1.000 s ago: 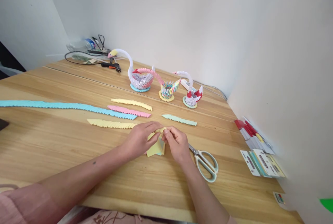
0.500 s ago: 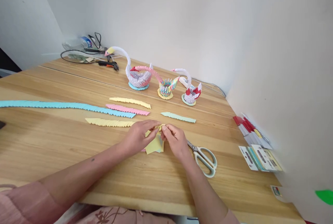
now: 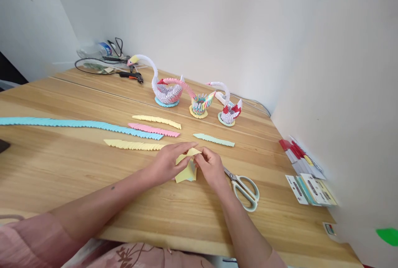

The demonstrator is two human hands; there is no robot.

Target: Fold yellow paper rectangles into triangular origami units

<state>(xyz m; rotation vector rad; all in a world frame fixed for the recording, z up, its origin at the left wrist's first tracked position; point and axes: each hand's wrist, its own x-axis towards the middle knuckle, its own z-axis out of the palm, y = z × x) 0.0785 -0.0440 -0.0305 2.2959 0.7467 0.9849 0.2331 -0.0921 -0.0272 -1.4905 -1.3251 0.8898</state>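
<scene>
Over the middle front of the table, a small folded piece of yellow paper [image 3: 194,152] is pinched between my two hands. My left hand [image 3: 168,163] has its fingers over the paper's left side, with the thumb beneath. Thumb and fingers of my right hand [image 3: 210,167] grip its right edge. Below them lies a small stack of paper squares [image 3: 186,173], yellow on top, with green edges showing. Scissors [image 3: 245,191] with pale handles lie right of my right hand. A yellow chain of folded paper [image 3: 133,144] reaches up to my left hand.
Farther off lie a long blue chain [image 3: 77,123], a pink chain [image 3: 155,130], another yellow chain [image 3: 157,121] and a green chain [image 3: 214,139]. Three paper swans [image 3: 168,93] stand behind. A glue gun [image 3: 132,76] and plastic bottle [image 3: 93,50] are back left; paper packs [image 3: 311,189] sit right.
The yellow paper between my fingers has opened out and shows a larger, pointed face. My left thumb and fingers have spread slightly. The view has shifted a little.
</scene>
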